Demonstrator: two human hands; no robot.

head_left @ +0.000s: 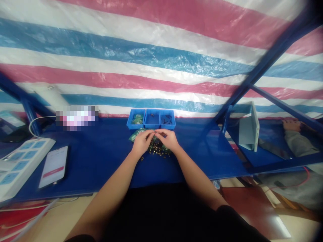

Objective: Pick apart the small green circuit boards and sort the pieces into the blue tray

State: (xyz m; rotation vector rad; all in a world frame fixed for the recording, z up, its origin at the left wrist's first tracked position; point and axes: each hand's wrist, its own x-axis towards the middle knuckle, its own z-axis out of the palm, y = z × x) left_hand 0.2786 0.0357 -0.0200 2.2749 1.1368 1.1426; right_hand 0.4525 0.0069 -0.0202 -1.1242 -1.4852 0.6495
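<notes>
My left hand [142, 142] and my right hand [168, 138] meet fingertip to fingertip above the middle of the blue table [101, 161]. Both are closed in a pinch; whatever lies between the fingers is too small to make out. Below them spreads a pile of small brass-and-black parts [157, 148], with a few loose pieces to the left. A green plastic bag [135, 135] lies partly under my left hand. Just beyond stand three joined blue bins: the left bin [129, 125] has green-and-clear packets, the middle bin [152, 125] a few tiny pieces, the right bin [168, 126] dark slim parts.
At the left lie a phone [53, 168] with a lit screen and a white power strip [24, 164]. Blue metal frame bars [239, 90] slant up at the right. Past them are a tablet-like panel [254, 127] and another person's hand [291, 125]. Striped sheeting [151, 60] hangs behind.
</notes>
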